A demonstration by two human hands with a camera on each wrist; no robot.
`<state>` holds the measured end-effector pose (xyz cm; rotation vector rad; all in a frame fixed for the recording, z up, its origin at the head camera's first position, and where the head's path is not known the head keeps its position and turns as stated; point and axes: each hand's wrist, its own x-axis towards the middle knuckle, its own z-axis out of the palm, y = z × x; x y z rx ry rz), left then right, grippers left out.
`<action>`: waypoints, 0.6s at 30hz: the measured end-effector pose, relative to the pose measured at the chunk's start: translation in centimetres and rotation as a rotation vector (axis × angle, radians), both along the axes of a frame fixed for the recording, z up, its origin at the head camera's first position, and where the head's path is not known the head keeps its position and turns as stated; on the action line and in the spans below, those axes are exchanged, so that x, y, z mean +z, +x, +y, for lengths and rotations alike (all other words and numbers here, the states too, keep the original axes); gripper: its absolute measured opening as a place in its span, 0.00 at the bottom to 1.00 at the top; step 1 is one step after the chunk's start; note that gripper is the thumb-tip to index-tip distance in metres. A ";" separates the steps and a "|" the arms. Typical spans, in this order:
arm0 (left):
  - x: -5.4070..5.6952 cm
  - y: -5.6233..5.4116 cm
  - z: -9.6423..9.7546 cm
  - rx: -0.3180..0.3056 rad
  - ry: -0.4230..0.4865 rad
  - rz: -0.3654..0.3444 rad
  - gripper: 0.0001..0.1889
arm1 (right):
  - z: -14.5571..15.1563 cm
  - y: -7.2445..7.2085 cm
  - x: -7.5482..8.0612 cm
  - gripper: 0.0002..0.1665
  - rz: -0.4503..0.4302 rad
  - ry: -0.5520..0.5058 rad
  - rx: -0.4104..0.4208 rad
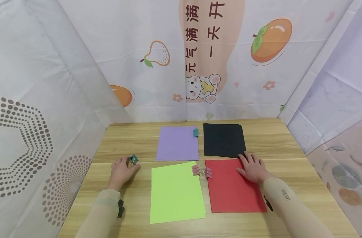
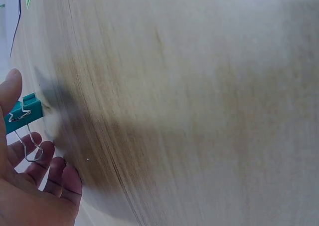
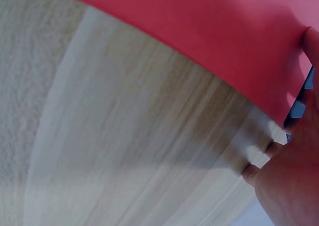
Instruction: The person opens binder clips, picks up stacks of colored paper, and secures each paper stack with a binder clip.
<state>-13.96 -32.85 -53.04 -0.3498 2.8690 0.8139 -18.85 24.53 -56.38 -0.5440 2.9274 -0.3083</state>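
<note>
My left hand (image 1: 122, 172) is at the left of the table, thumb and fingers curled around a teal binder clip (image 1: 134, 159). Seen from the left wrist, this clip's teal body lies by the thumb and one wire handle loops against the fingers. With fingers spread, my right hand (image 1: 253, 169) rests at the upper right corner of the red paper (image 1: 235, 191). Its thumb touches the red sheet (image 3: 239, 41), and a fingertip reaches the lower corner of the black paper stack (image 1: 223, 140). Part of the red corner is hidden under the hand.
Purple paper (image 1: 178, 143) lies behind lime-green paper (image 1: 177, 195) in mid-table. A blue-green clip (image 1: 195, 132) sits on the purple sheet's right edge. Pink clips hold the green edge (image 1: 195, 170) and red edge (image 1: 209, 172), handles meeting between. A printed curtain (image 1: 157, 86) stands behind.
</note>
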 end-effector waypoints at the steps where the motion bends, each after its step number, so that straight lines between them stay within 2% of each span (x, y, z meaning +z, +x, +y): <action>1: 0.0 0.0 0.0 0.000 -0.001 -0.001 0.45 | 0.0 0.0 0.0 0.43 -0.001 0.000 0.000; 16: -0.2 0.3 -0.1 -0.007 -0.040 0.024 0.42 | 0.0 0.1 0.1 0.44 -0.006 -0.010 -0.008; 18: -0.2 0.4 -0.1 -0.010 -0.043 0.025 0.41 | -0.2 0.2 0.5 0.44 -0.013 -0.008 -0.010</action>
